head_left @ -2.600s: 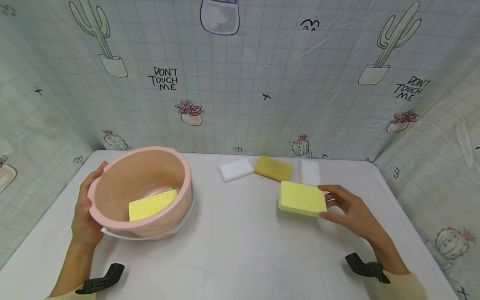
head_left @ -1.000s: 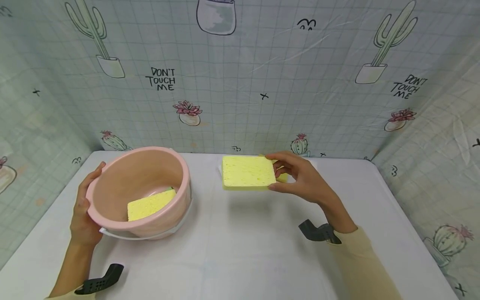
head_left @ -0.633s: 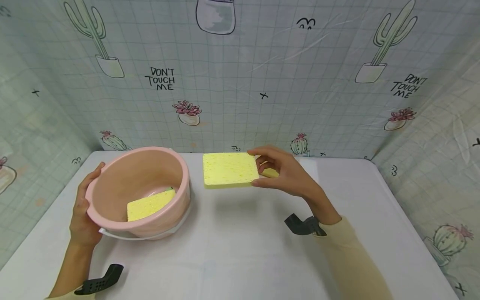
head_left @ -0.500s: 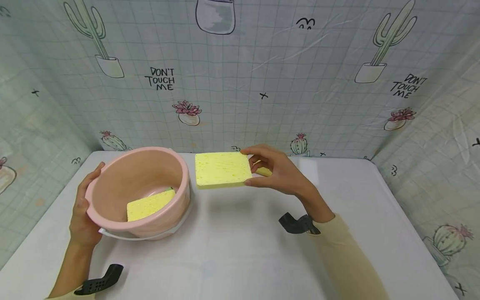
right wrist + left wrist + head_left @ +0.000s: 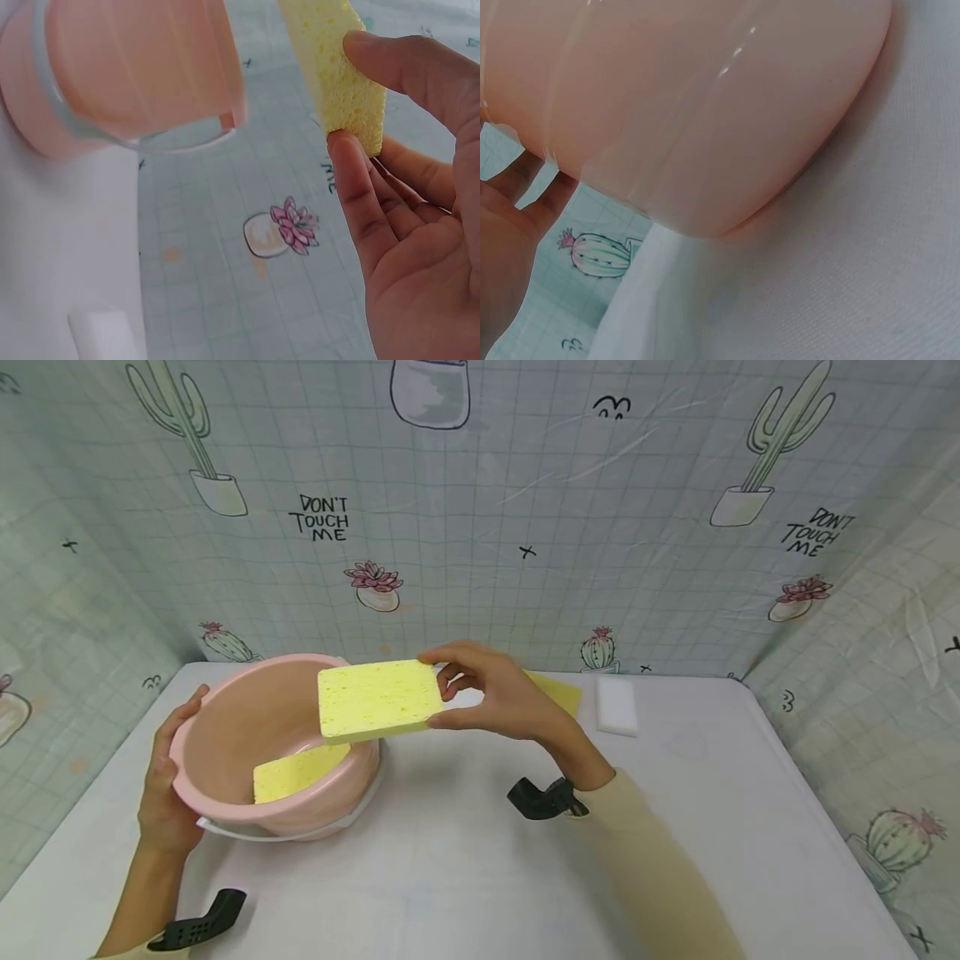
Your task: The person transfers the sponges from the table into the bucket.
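Observation:
A pink bucket (image 5: 247, 710) with a white handle stands at the left of the table, its mouth tilted toward me. My left hand (image 5: 167, 785) grips its left side near the rim; in the left wrist view the fingertips are hidden by the bucket. Inside lies a yellow sponge (image 5: 296, 775). My right hand (image 5: 498, 697) pinches another yellow sponge (image 5: 378, 700) by its right end, thumb on one side and fingers on the other. This sponge hangs over the bucket's right rim, above the mouth. In the right wrist view its porous edge (image 5: 349, 112) shows close up.
Behind my right forearm lie a darker yellow sponge (image 5: 558, 692), partly covered, and a white block (image 5: 617, 706). A second white block (image 5: 105, 334) shows in the right wrist view. A printed curtain (image 5: 465, 527) encloses the white table (image 5: 420, 877) at the back and sides.
My right hand has carried the yellow sponge leftward from the table's right side to the bucket's rim. The white block at the right has come back into sight. My left hand stays on the bucket.

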The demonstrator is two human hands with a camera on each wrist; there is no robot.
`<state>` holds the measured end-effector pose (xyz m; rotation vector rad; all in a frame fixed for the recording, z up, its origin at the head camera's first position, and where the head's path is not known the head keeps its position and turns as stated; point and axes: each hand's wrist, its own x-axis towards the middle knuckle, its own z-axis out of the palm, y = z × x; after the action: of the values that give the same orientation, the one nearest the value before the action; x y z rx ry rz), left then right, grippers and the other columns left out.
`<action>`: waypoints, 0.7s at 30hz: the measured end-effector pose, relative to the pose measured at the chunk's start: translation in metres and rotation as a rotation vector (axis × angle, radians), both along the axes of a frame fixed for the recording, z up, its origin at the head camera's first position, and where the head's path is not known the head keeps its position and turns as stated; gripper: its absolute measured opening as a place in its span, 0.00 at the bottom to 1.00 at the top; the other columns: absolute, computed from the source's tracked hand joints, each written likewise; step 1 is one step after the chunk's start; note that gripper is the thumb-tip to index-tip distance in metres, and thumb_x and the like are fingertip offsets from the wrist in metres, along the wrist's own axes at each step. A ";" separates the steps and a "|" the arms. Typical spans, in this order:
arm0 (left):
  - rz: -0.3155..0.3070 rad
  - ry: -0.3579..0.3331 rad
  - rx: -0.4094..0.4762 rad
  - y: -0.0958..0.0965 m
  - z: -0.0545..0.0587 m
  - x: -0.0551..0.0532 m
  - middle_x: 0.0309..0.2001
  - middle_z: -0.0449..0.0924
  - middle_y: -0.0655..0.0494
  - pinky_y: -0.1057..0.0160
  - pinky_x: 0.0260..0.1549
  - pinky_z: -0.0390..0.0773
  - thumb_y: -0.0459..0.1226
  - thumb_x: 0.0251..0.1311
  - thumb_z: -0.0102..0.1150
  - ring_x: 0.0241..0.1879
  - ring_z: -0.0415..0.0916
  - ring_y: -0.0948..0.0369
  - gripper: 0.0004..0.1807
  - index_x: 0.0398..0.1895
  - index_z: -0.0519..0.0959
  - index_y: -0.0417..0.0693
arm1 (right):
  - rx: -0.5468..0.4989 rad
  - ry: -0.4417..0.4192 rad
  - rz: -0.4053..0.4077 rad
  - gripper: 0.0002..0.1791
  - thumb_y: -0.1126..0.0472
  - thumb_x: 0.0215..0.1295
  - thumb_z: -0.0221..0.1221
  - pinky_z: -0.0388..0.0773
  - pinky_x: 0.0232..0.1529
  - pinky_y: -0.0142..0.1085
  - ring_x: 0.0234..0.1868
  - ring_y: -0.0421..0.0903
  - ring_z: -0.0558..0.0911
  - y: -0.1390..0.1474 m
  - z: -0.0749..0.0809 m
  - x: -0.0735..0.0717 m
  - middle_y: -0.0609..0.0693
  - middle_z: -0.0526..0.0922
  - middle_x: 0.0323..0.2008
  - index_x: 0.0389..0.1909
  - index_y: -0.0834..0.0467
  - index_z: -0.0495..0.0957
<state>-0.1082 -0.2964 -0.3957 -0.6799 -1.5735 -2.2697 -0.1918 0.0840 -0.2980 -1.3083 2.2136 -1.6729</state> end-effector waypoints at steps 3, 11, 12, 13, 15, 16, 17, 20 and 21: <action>0.012 -0.004 -0.002 0.001 0.001 0.000 0.75 0.42 0.50 0.67 0.60 0.65 0.39 0.64 0.36 0.71 0.49 0.55 0.32 0.73 0.53 0.43 | 0.012 0.003 0.014 0.35 0.68 0.47 0.73 0.78 0.47 0.36 0.41 0.43 0.78 -0.012 0.002 -0.001 0.49 0.75 0.50 0.59 0.63 0.73; 0.047 -0.021 -0.010 0.001 0.001 0.000 0.75 0.43 0.50 0.67 0.60 0.64 0.40 0.64 0.37 0.71 0.47 0.56 0.32 0.72 0.54 0.44 | 0.073 0.009 0.074 0.36 0.67 0.47 0.73 0.77 0.48 0.32 0.41 0.41 0.78 -0.045 0.006 -0.002 0.52 0.74 0.50 0.59 0.65 0.71; 0.043 -0.019 -0.009 0.001 0.001 0.000 0.75 0.43 0.50 0.67 0.60 0.64 0.40 0.64 0.37 0.71 0.47 0.56 0.32 0.72 0.54 0.44 | 0.082 0.010 0.080 0.36 0.67 0.47 0.73 0.77 0.48 0.31 0.41 0.40 0.78 -0.048 0.006 -0.002 0.52 0.74 0.50 0.59 0.65 0.71; 0.042 -0.018 -0.011 0.001 0.001 0.000 0.75 0.43 0.50 0.67 0.61 0.63 0.40 0.64 0.37 0.71 0.46 0.56 0.32 0.72 0.54 0.44 | 0.089 0.010 0.086 0.36 0.67 0.47 0.73 0.77 0.48 0.31 0.41 0.40 0.77 -0.051 0.006 -0.001 0.52 0.74 0.50 0.60 0.65 0.71; 0.045 -0.018 -0.019 0.001 0.001 0.000 0.75 0.42 0.50 0.67 0.61 0.63 0.40 0.64 0.38 0.71 0.46 0.56 0.32 0.72 0.54 0.44 | 0.099 0.010 0.095 0.36 0.66 0.48 0.73 0.76 0.48 0.30 0.41 0.40 0.78 -0.057 0.006 0.000 0.52 0.74 0.49 0.60 0.64 0.71; 0.048 -0.018 -0.022 0.001 0.001 0.000 0.75 0.43 0.50 0.67 0.61 0.62 0.40 0.64 0.38 0.71 0.46 0.56 0.32 0.72 0.54 0.44 | 0.101 0.008 0.099 0.36 0.67 0.48 0.73 0.76 0.48 0.30 0.41 0.39 0.78 -0.059 0.006 0.000 0.52 0.74 0.49 0.60 0.64 0.71; 0.050 -0.017 -0.024 0.002 0.001 0.000 0.75 0.43 0.50 0.66 0.62 0.61 0.40 0.64 0.38 0.71 0.45 0.56 0.32 0.72 0.54 0.44 | 0.104 0.004 0.102 0.36 0.67 0.47 0.73 0.76 0.48 0.29 0.41 0.39 0.78 -0.061 0.006 0.001 0.51 0.74 0.49 0.60 0.64 0.71; 0.060 -0.017 -0.029 0.002 0.001 0.000 0.75 0.43 0.50 0.66 0.64 0.59 0.41 0.64 0.38 0.72 0.44 0.55 0.32 0.72 0.55 0.44 | 0.117 -0.011 0.115 0.37 0.67 0.48 0.73 0.76 0.48 0.28 0.42 0.40 0.78 -0.068 0.006 0.002 0.51 0.73 0.48 0.61 0.63 0.71; 0.059 -0.015 -0.026 0.002 0.001 0.000 0.75 0.43 0.49 0.65 0.64 0.57 0.41 0.64 0.38 0.72 0.43 0.55 0.32 0.72 0.55 0.44 | 0.125 -0.016 0.120 0.36 0.67 0.48 0.73 0.76 0.48 0.28 0.41 0.40 0.77 -0.070 0.006 0.002 0.51 0.73 0.47 0.61 0.64 0.71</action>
<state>-0.1083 -0.2939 -0.3951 -0.6165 -1.6104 -2.2212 -0.1900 0.0142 -0.2923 -1.3617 2.1464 -1.4733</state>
